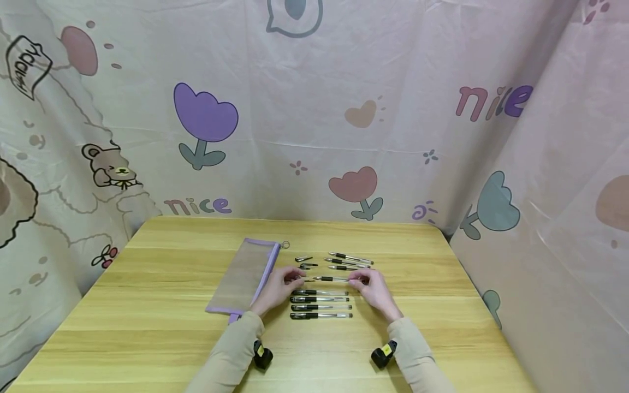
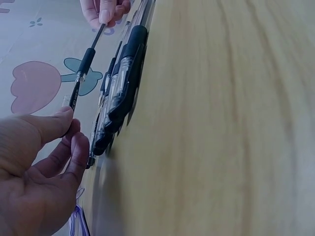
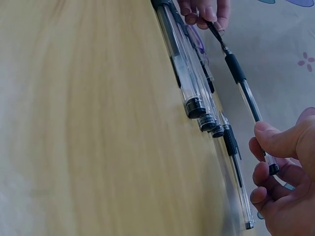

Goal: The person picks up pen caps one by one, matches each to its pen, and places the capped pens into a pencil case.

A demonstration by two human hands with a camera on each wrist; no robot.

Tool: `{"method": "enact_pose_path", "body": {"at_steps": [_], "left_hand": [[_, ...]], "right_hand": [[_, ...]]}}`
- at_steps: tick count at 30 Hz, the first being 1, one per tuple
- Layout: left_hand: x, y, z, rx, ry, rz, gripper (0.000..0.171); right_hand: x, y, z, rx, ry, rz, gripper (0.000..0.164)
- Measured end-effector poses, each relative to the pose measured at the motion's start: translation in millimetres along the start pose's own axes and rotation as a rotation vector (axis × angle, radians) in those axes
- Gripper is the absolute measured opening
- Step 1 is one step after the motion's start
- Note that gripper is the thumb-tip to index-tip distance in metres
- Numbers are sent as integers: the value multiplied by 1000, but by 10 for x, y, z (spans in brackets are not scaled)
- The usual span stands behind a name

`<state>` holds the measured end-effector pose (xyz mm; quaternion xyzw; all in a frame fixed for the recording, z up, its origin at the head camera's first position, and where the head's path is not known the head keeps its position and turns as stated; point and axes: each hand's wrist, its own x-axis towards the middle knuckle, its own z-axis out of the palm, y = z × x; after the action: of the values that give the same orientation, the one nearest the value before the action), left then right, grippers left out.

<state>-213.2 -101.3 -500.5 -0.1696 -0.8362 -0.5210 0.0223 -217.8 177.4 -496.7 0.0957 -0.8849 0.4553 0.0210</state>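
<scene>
Behind the pen (image 1: 330, 279), the curtain (image 1: 344, 82) reads "nice".

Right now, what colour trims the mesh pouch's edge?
Purple edging on the mesh pouch, clearest in the head view.

- The backdrop cloth (image 1: 314, 109) carries all readable text; it hangs behind and beside the table.
- Word "nice" (image 1: 493, 102), upper right of the far cloth: large lettering in pink, tan, grey-blue and purple.
- Word "nice" (image 1: 197, 206), lower left of the far cloth, just above the far table edge: smaller lettering in pink, grey-green and purple.
- Speech-bubble sign (image 1: 27, 65), upper left on the left cloth: black outlined letters, tilted and mirrored; the word cannot be read with certainty.
- Pens and pouch on the table: no legible markings.
</scene>
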Motion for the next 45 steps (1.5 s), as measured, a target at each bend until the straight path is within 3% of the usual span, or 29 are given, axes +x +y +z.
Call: {"method": "enact_pose_path", "body": {"at_steps": [28, 45], "left_hand": [[20, -14, 37, -2, -16, 16, 15], [19, -13, 32, -19, -18, 6, 15]], "right_hand": [[4, -15, 51, 12, -22, -44, 11], [13, -12, 100, 100, -71, -95, 17]]}}
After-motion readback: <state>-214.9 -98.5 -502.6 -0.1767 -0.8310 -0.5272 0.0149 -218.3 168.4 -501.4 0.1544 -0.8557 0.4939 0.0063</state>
